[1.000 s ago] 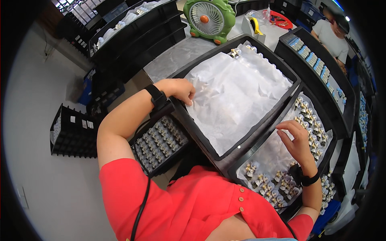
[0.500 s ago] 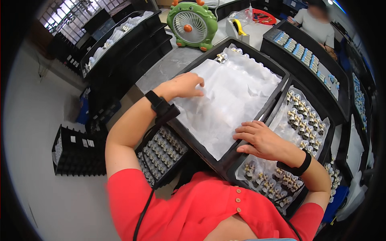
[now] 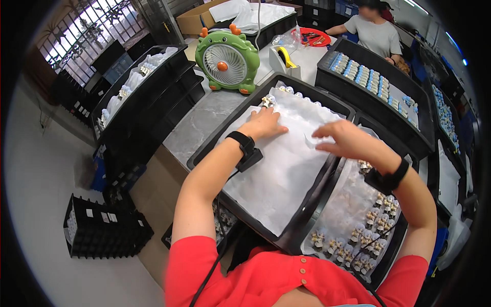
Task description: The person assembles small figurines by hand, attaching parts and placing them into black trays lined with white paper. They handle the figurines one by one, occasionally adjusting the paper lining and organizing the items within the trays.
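Observation:
A white translucent sheet [image 3: 266,184] covers most of a black tray [image 3: 291,240] in front of me. My left hand [image 3: 265,124] lies on its far left part, fingers stretched and slightly spread, beside small figurines [image 3: 268,100] that show past the sheet's far edge. Over the sheet's right side hovers my right hand [image 3: 343,139], thumb and fingers apart, close to a small raised fold [image 3: 310,140]. Nothing shows in its grasp. To the right, a second black tray [image 3: 396,245] holds rows of small white-and-gold figurines [image 3: 365,233] on similar sheeting.
A green fan [image 3: 227,60] and a yellow tape dispenser [image 3: 285,57] stand beyond the tray. Blue-and-white pieces fill a black tray [image 3: 327,79] at far right, where a person [image 3: 376,33] sits. Stacked black trays [image 3: 153,112] rise on the left; a black crate [image 3: 110,227] is on the floor.
My left hand has moved farther and rightward across the sheet. My right hand has left the tray's near right edge and moved farther out over the sheet. The head view has shifted.

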`<state>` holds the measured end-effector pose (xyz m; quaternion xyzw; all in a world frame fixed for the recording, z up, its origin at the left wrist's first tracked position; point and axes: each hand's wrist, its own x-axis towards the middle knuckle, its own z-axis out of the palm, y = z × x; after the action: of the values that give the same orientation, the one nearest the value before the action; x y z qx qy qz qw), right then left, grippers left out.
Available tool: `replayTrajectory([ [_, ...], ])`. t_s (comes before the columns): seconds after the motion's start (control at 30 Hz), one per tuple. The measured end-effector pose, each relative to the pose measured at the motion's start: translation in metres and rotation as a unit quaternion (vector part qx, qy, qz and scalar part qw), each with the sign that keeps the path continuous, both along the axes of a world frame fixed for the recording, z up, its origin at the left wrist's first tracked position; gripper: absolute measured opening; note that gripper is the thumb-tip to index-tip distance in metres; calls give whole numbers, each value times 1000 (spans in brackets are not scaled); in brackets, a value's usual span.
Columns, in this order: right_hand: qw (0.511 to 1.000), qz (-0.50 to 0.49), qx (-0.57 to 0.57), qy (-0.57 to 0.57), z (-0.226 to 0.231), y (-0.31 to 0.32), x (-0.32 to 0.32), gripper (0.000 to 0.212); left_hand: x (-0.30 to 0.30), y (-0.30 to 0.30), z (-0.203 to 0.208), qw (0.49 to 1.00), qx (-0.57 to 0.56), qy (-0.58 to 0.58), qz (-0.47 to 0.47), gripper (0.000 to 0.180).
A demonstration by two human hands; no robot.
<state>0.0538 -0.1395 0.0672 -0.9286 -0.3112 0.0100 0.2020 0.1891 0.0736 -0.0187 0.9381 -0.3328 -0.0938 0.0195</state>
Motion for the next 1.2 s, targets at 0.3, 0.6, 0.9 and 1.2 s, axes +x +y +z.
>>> replayTrajectory([
  [0.3, 986, -168, -19, -9, -70, 37, 153, 35, -12, 29, 12, 998, -47, -32, -4, 54],
  [0.6, 975, -221, -3, -8, -104, 74, 193, 40, -29, 109, 27, 999, 1, -29, 27, 24],
  [0.9, 969, -246, 31, -26, -121, 84, 205, 31, -33, 119, 28, 1000, 2, -10, -3, 12],
  [1.2, 967, -245, 36, -54, -110, 72, 209, 30, -40, 129, 25, 1000, 2, 2, -28, 12],
])
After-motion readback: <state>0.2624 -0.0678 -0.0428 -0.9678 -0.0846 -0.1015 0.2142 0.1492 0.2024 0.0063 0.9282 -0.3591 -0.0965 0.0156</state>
